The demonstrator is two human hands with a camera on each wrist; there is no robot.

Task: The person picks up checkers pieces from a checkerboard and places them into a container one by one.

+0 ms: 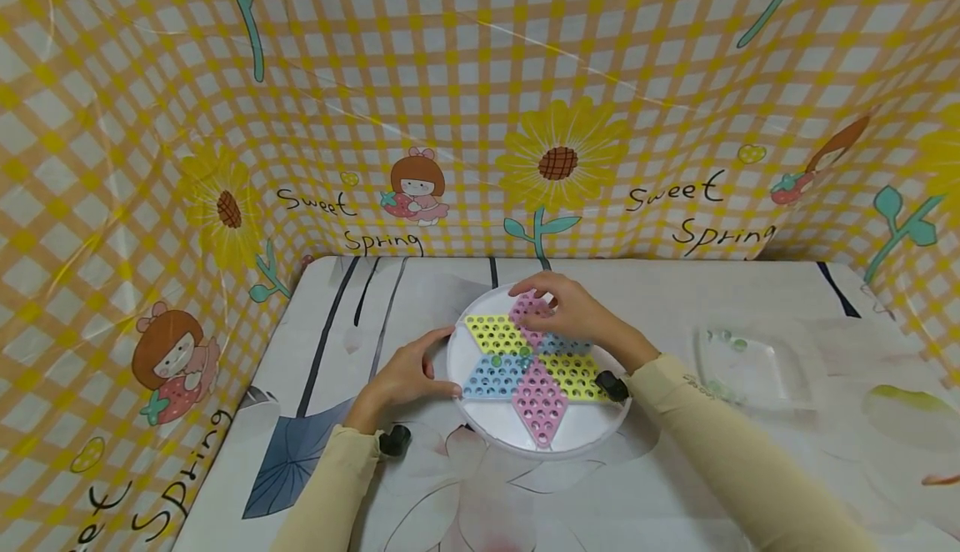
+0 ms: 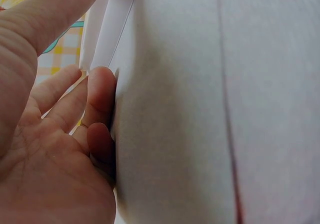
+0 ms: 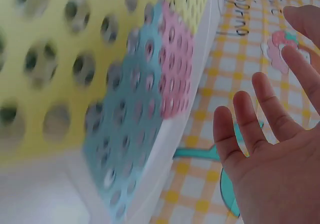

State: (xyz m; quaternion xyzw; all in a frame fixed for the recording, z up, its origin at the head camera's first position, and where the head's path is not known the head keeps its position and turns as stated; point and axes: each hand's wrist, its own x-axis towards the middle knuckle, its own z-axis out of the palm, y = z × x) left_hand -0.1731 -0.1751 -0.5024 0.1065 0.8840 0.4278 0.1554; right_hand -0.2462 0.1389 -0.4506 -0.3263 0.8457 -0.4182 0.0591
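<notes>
A round white Chinese checkers board (image 1: 487, 431) lies on the table, its star of pink, yellow and blue holed sections facing up. Green marbles (image 1: 497, 361) sit near the star's middle. Against the board's left rim rests my left hand (image 1: 405, 378), thumb and fingers spread along the edge; the left wrist view shows its palm and relaxed fingers. My right hand (image 1: 573, 312) hovers over the far pink section (image 1: 528, 306), partly covering it. In the right wrist view its fingers (image 3: 267, 99) are spread and hold nothing.
To the right stands a clear plastic tray (image 1: 802, 398) with several green marbles (image 1: 739, 344) along its left side. A checked yellow and white cloth (image 1: 465, 93) with printed flowers hangs behind and at both sides of the table (image 1: 645, 485).
</notes>
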